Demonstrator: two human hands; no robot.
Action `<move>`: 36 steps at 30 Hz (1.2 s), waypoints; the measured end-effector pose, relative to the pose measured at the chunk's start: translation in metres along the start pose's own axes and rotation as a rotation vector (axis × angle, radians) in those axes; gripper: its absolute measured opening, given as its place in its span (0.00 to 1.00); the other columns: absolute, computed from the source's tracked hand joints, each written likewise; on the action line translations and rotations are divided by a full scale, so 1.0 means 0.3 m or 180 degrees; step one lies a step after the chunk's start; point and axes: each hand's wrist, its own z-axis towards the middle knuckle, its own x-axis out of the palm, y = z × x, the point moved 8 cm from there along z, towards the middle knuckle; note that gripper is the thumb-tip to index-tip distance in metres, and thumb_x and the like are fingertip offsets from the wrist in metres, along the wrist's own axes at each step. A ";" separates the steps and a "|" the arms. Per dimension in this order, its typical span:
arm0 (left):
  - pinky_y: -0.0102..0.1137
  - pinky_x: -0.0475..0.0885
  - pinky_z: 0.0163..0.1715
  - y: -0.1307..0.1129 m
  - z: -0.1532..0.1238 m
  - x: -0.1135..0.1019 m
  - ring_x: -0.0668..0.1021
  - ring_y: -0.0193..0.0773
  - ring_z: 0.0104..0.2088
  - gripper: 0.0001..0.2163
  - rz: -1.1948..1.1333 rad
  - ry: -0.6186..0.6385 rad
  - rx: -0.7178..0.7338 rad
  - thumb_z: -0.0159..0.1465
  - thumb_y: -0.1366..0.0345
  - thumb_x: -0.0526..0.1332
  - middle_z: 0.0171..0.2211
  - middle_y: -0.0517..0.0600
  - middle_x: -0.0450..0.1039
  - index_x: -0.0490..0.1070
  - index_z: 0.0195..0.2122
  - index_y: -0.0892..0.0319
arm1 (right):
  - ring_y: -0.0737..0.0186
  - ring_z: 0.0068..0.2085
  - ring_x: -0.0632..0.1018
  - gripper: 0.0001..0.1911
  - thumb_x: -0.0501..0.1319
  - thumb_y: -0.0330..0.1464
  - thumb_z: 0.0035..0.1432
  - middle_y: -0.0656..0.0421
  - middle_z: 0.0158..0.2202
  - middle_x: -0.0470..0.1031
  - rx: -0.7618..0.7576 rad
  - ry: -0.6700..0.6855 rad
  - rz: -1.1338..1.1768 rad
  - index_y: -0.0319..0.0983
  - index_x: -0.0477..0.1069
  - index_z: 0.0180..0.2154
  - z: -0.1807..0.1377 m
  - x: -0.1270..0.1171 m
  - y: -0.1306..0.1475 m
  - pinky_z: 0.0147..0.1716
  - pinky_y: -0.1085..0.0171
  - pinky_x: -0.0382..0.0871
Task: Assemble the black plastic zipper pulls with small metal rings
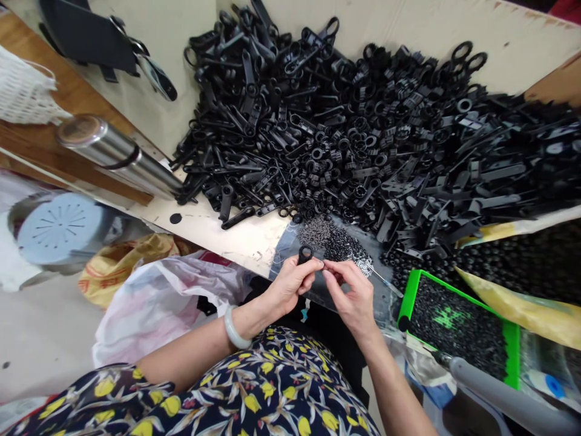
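Observation:
My left hand (290, 283) is closed on a small black plastic ring-ended part (305, 253), held upright at the table's near edge. My right hand (349, 297) pinches its fingertips together against the left hand's fingers, on a tiny piece I cannot make out; a thin metal pin or tool (379, 275) sticks out to the right of it. Just beyond the hands lies a heap of tiny dark springs or screws (331, 239) on clear plastic. A big pile of black plastic levers and rings (363, 139) covers the table behind.
A green tray (411, 297) of small black pieces sits at the right, with yellow bags (521, 309) of black parts beyond. A metal flask (118, 154) lies at the left table edge. Plastic bags (158, 303) and a round grey lid (59, 227) are on the floor at left.

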 end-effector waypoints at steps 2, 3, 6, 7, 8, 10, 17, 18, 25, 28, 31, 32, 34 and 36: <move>0.25 0.46 0.16 0.004 -0.006 0.007 0.55 0.24 0.17 0.14 0.0016 0.0044 -0.0051 0.58 0.57 0.70 0.16 0.37 0.56 0.68 0.27 0.60 | 0.61 0.37 0.78 0.12 0.62 0.30 0.70 0.57 0.40 0.78 -0.0131 -0.0016 -0.0167 0.44 0.78 0.52 -0.004 -0.008 0.014 0.36 0.61 0.74; 0.25 0.46 0.16 0.005 -0.009 0.011 0.55 0.24 0.17 0.14 0.0035 0.0069 -0.0066 0.59 0.57 0.70 0.16 0.38 0.57 0.68 0.26 0.60 | 0.61 0.36 0.77 0.11 0.62 0.30 0.70 0.57 0.39 0.78 -0.0151 -0.0048 -0.0226 0.44 0.78 0.51 -0.004 -0.012 0.017 0.35 0.61 0.74; 0.25 0.46 0.16 0.004 -0.012 0.019 0.57 0.24 0.18 0.14 0.0065 0.0143 -0.0047 0.60 0.57 0.69 0.17 0.40 0.60 0.69 0.26 0.61 | 0.61 0.35 0.77 0.09 0.62 0.31 0.69 0.57 0.37 0.78 -0.0119 -0.0150 -0.0298 0.44 0.78 0.49 -0.005 -0.020 0.016 0.34 0.61 0.74; 0.25 0.46 0.16 0.005 -0.010 0.022 0.58 0.24 0.18 0.14 0.0066 0.0163 -0.0035 0.60 0.57 0.68 0.17 0.41 0.62 0.70 0.26 0.61 | 0.61 0.35 0.77 0.09 0.62 0.31 0.69 0.57 0.37 0.78 -0.0111 -0.0179 -0.0321 0.44 0.78 0.49 -0.006 -0.021 0.015 0.34 0.61 0.74; 0.25 0.46 0.16 0.007 -0.009 0.025 0.59 0.24 0.18 0.14 0.0064 0.0183 -0.0031 0.61 0.57 0.68 0.18 0.42 0.63 0.70 0.26 0.62 | 0.61 0.34 0.77 0.08 0.63 0.31 0.69 0.57 0.37 0.78 -0.0115 -0.0210 -0.0352 0.44 0.78 0.48 -0.007 -0.021 0.014 0.33 0.61 0.74; 0.25 0.47 0.16 0.013 -0.004 0.030 0.60 0.24 0.18 0.14 0.0057 0.0209 -0.0034 0.61 0.57 0.68 0.19 0.43 0.65 0.71 0.27 0.62 | 0.61 0.34 0.76 0.08 0.63 0.31 0.69 0.58 0.36 0.77 -0.0133 -0.0270 -0.0418 0.44 0.78 0.47 -0.010 -0.022 0.014 0.33 0.61 0.73; 0.25 0.49 0.18 0.024 -0.016 0.035 0.63 0.26 0.19 0.15 -0.0063 0.0337 -0.0244 0.59 0.55 0.70 0.22 0.44 0.70 0.76 0.38 0.62 | 0.62 0.32 0.74 0.07 0.63 0.31 0.68 0.59 0.34 0.75 -0.0034 -0.0353 -0.0380 0.43 0.78 0.46 -0.010 -0.048 -0.011 0.31 0.62 0.70; 0.25 0.52 0.19 0.029 -0.023 0.031 0.64 0.27 0.19 0.16 -0.0149 0.0395 -0.0375 0.60 0.55 0.69 0.24 0.45 0.71 0.76 0.42 0.62 | 0.63 0.31 0.73 0.07 0.63 0.31 0.68 0.59 0.33 0.75 -0.0027 -0.0361 -0.0364 0.43 0.78 0.46 -0.011 -0.055 -0.015 0.31 0.62 0.70; 0.28 0.63 0.25 0.043 -0.080 -0.016 0.74 0.32 0.26 0.18 -0.0465 0.0554 -0.0727 0.61 0.59 0.66 0.35 0.50 0.77 0.73 0.50 0.60 | 0.62 0.32 0.75 0.07 0.63 0.31 0.68 0.58 0.35 0.77 -0.0156 0.0105 -0.0395 0.44 0.78 0.46 -0.030 -0.016 -0.003 0.32 0.61 0.71; 0.29 0.64 0.27 0.051 -0.091 -0.025 0.75 0.33 0.27 0.18 -0.0475 0.0561 -0.0735 0.61 0.59 0.69 0.33 0.48 0.74 0.75 0.50 0.60 | 0.62 0.33 0.76 0.08 0.63 0.31 0.68 0.58 0.36 0.78 -0.0272 0.0274 -0.0378 0.44 0.78 0.47 -0.036 0.027 0.013 0.33 0.61 0.72; 0.30 0.66 0.29 0.066 -0.097 -0.030 0.75 0.35 0.29 0.17 -0.0628 0.0630 -0.0878 0.61 0.55 0.68 0.31 0.49 0.74 0.77 0.46 0.61 | 0.61 0.34 0.78 0.08 0.63 0.31 0.69 0.58 0.36 0.78 -0.0314 0.0336 -0.0344 0.44 0.78 0.48 -0.033 0.054 0.017 0.33 0.61 0.72; 0.30 0.67 0.30 0.071 -0.098 -0.032 0.75 0.35 0.29 0.17 -0.0673 0.0647 -0.0924 0.62 0.54 0.67 0.31 0.49 0.74 0.77 0.43 0.62 | 0.61 0.35 0.78 0.08 0.62 0.31 0.69 0.57 0.36 0.79 -0.0317 0.0339 -0.0355 0.44 0.78 0.48 -0.031 0.058 0.016 0.33 0.61 0.73; 0.31 0.67 0.30 0.080 -0.099 -0.037 0.75 0.35 0.29 0.16 -0.0715 0.0655 -0.0969 0.63 0.53 0.66 0.30 0.50 0.74 0.77 0.38 0.63 | 0.60 0.35 0.79 0.09 0.62 0.32 0.69 0.57 0.36 0.79 -0.0320 0.0327 -0.0416 0.44 0.78 0.48 -0.027 0.061 0.015 0.33 0.61 0.73; 0.30 0.66 0.29 0.086 -0.097 -0.038 0.75 0.35 0.28 0.15 -0.0722 0.0646 -0.0938 0.63 0.53 0.67 0.29 0.49 0.73 0.76 0.36 0.63 | 0.60 0.35 0.79 0.09 0.61 0.32 0.70 0.57 0.36 0.79 -0.0318 0.0314 -0.0501 0.44 0.79 0.49 -0.025 0.062 0.013 0.35 0.60 0.74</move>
